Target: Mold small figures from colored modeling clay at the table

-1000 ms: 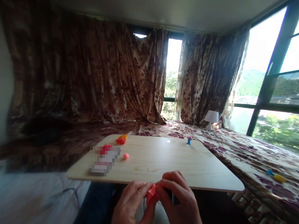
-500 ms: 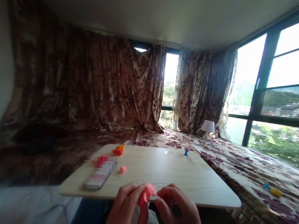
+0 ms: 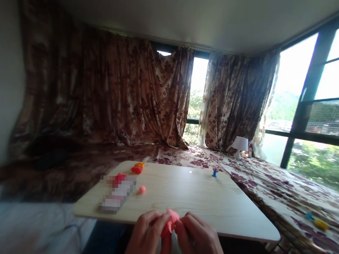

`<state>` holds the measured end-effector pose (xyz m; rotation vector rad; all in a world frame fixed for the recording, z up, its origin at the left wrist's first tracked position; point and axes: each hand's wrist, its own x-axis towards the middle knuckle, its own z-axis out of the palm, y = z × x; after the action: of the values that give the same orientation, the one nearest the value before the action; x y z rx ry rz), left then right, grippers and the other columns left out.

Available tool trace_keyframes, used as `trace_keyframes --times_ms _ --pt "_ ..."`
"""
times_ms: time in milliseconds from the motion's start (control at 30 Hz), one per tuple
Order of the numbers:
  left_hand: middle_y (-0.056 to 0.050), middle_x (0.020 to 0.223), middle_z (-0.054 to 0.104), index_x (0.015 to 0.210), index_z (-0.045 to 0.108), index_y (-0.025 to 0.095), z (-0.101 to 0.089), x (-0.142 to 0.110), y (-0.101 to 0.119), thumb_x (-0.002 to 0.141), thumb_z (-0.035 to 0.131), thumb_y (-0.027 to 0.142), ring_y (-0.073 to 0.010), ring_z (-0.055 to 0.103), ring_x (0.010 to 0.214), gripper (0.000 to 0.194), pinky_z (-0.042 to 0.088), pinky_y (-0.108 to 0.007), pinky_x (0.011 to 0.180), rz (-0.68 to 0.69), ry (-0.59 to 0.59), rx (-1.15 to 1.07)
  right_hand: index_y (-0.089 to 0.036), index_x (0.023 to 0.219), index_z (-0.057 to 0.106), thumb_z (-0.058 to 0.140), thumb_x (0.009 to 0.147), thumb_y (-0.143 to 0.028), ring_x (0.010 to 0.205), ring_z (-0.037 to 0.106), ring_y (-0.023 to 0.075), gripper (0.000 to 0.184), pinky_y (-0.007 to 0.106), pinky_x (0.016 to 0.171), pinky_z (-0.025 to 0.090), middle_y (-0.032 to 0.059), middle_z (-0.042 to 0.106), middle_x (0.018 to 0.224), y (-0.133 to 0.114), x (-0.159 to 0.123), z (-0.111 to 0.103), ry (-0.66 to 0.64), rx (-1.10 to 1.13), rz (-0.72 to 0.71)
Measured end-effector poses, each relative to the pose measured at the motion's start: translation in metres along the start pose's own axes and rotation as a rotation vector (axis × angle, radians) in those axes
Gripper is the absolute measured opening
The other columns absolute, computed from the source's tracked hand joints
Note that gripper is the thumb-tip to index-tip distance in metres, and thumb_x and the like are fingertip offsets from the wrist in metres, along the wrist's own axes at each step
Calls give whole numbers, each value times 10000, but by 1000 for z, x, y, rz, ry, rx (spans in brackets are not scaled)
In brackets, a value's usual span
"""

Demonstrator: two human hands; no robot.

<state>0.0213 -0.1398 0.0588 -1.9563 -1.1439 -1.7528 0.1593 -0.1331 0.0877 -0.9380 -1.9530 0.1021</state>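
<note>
A thin, uneven piece of pink modelling clay (image 3: 169, 222) is pinched between the thumb and fingers of my left hand (image 3: 148, 236), above the near edge of the table. My right hand (image 3: 199, 238) is closed with its thumb and fingertips at the clay's right edge, gripping it there. The fingertips cover part of the clay. Beyond my left hand, a small pink clay ball (image 3: 142, 189) rests on the tabletop.
The pale wooden table (image 3: 188, 198) carries an orange and yellow lump (image 3: 138, 168), a red lump (image 3: 119, 179), a pixelated flat object (image 3: 116, 196) and a small blue piece (image 3: 215, 172). Right of it, on the flowered cloth (image 3: 302, 202), lies a yellow item (image 3: 321, 224). A lamp (image 3: 240, 145) stands behind.
My right hand has moved left, from just apart to touching the pink clay. My left hand keeps its hold. The whole view has shifted slightly.
</note>
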Motion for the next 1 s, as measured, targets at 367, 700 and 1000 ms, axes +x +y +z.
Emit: trace_keyframes --times_ms 367,700,1000 --pt "-68 962 592 1106 561 232 -7 1 -7 792 548 166 -164 607 884 321 521 -229 751 40 -126 -1 -217 581 530 436 860 -420 445 373 103 358 223 436 302 -12 461 502 -5 -1 -13 68 103 61" --pt "-52 959 601 1052 579 240 -8 0 2 810 531 202 -173 601 887 250 511 -270 765 -91 -32 -67 -182 571 482 441 872 -322 480 377 72 335 197 460 281 -38 442 547 -10 1 -12 -192 54 90" --pt "-55 978 611 1023 564 227 -12 8 9 797 532 186 -180 593 927 231 510 -276 787 -35 -30 -180 -177 612 530 430 876 -334 490 406 81 322 195 471 315 -39 449 537 -19 -4 -29 -85 96 105"
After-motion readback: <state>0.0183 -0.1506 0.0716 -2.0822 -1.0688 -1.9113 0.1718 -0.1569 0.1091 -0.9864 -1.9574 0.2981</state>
